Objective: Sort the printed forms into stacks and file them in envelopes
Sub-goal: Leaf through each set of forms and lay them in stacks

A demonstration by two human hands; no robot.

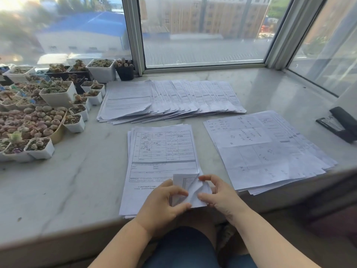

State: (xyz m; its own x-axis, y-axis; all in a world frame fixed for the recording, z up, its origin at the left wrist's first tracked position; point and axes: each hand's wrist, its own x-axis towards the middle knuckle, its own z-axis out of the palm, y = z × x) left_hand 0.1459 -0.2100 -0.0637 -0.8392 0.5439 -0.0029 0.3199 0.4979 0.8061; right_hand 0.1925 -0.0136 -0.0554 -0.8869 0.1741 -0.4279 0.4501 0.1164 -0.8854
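A stack of printed forms (162,151) lies on the marble sill right in front of me. Its near right corner (190,187) is folded up and crumpled. My left hand (164,202) pinches that corner from the left between thumb and fingers. My right hand (218,194) pinches it from the right. Behind this stack a long fanned row of forms (170,99) spreads across the sill. A third pile of forms (266,149), turned at an angle, lies at the right. No envelope is in view.
Many small pots of succulents (38,113) crowd the left of the sill. A black stapler (340,122) sits at the far right. The window frame (135,35) stands behind, and the sill's front edge (77,235) runs just before my knees.
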